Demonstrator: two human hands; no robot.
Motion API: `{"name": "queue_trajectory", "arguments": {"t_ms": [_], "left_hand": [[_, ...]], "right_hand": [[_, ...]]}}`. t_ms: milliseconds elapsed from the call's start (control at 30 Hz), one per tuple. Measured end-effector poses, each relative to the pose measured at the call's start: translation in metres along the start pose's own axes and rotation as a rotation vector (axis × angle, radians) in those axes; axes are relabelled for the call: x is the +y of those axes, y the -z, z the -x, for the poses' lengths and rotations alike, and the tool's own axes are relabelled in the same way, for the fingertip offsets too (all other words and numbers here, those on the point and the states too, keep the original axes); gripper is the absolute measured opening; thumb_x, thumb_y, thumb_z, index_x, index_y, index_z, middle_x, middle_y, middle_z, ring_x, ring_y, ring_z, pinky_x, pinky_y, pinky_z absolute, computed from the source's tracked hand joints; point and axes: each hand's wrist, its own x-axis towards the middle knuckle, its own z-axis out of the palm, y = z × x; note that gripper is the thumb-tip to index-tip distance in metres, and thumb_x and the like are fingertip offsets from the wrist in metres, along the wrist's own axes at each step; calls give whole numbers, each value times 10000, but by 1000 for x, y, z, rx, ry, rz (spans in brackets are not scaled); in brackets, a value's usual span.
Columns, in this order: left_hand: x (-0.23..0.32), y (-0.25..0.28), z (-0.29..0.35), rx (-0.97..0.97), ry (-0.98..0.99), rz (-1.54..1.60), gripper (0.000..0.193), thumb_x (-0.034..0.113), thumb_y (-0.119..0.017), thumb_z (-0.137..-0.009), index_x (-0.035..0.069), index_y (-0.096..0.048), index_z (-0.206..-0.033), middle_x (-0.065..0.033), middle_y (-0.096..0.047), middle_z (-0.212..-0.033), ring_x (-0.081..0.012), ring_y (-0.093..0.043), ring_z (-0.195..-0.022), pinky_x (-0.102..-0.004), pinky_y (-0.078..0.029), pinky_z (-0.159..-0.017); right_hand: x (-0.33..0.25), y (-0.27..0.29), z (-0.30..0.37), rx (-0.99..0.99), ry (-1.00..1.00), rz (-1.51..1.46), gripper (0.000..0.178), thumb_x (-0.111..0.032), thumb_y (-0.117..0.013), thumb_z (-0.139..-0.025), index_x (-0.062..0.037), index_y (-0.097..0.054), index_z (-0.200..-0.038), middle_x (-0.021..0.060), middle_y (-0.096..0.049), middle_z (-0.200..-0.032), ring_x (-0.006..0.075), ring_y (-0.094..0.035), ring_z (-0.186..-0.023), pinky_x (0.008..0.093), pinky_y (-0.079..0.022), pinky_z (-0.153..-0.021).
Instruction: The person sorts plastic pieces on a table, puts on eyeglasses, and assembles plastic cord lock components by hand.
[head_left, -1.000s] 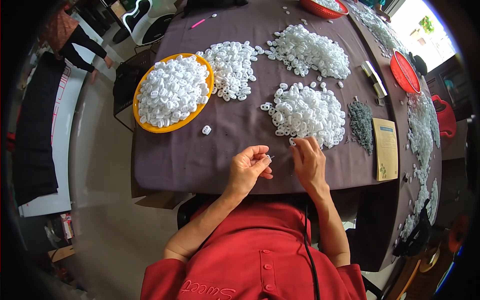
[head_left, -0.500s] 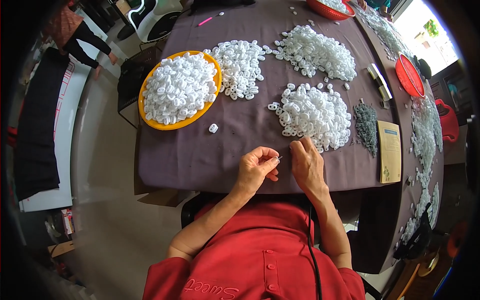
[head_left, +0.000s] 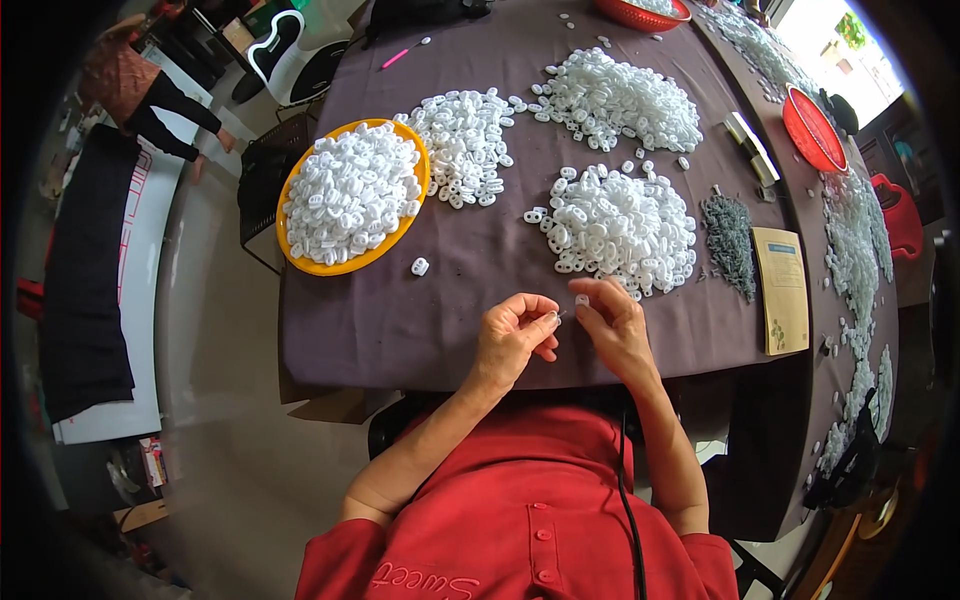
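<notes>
My left hand (head_left: 516, 335) is closed in a pinch above the table's near edge. A tiny pale piece with a thin pin sticks out at its fingertips; its kind is too small to make out. Close beside it, my right hand (head_left: 617, 325) pinches a small white oval plastic piece (head_left: 581, 299) between thumb and finger. The two sets of fingertips are a short gap apart. Just beyond the right hand lies a heap of like white oval pieces (head_left: 625, 220), each with holes. One white piece (head_left: 419, 266) lies alone to the left.
A yellow plate (head_left: 293, 250) heaped with white pieces stands at left, a further pile (head_left: 465, 140) beside it. Another pile (head_left: 620, 100) lies beyond. At right are small grey parts (head_left: 730, 245), a tan booklet (head_left: 780, 290) and a red basket (head_left: 812, 128). Someone (head_left: 125, 85) bends at far left.
My right hand has drawn back from the near edge of the heap and turned, and a white oval piece now shows in its fingers. My left hand keeps its pinch. The view has shifted slightly.
</notes>
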Motion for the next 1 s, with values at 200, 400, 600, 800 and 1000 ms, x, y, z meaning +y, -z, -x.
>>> {"name": "queue_trajectory", "arguments": {"t_ms": [200, 400, 600, 800, 1000], "left_hand": [[7, -10, 1, -20, -35, 20, 123, 82, -621, -857, -6, -602, -940, -45, -615, -761, -96, -605, -616, -247, -549, -531], [10, -13, 1, -9, -70, 34, 118, 59, -621, -853, -12, -599, -945, -63, -624, -786, -118, -617, -642, -268, -559, -545], [8, -16, 2, -3, -91, 14, 119, 57, -621, -854, -17, -598, -944, -69, -627, -794, -124, -617, -650, -267, -557, -548], [8, -19, 2, -4, -141, -38, 103, 63, -611, -867, -22, -600, -925, -59, -628, -788, -108, -615, -651, -250, -547, -546], [9, -21, 1, -7, -168, -96, 109, 87, -608, -878, -19, -599, -906, -53, -635, -778, -105, -621, -660, -240, -532, -550]], "right_hand": [[0, 4, 9, -56, -333, -770, 161, -64, -617, -855, 1, -608, -1002, 41, -628, -861, 106, -624, -741, 246, -522, -652], [-4, 3, 14, 11, -400, -1021, 129, -49, -619, -853, -3, -604, -973, 60, -651, -891, 116, -632, -748, 246, -530, -674], [1, -5, 19, 52, -347, -1303, 115, -41, -611, -855, -27, -614, -969, 37, -638, -897, 104, -603, -797, 252, -503, -697], [-6, -14, 19, 144, -304, -1132, 89, -27, -607, -856, -17, -616, -944, 52, -637, -856, 118, -613, -755, 252, -511, -687], [-12, -16, 21, 113, -282, -1044, 94, -25, -609, -855, 0, -600, -945, 67, -638, -851, 135, -625, -742, 258, -523, -675]]}}
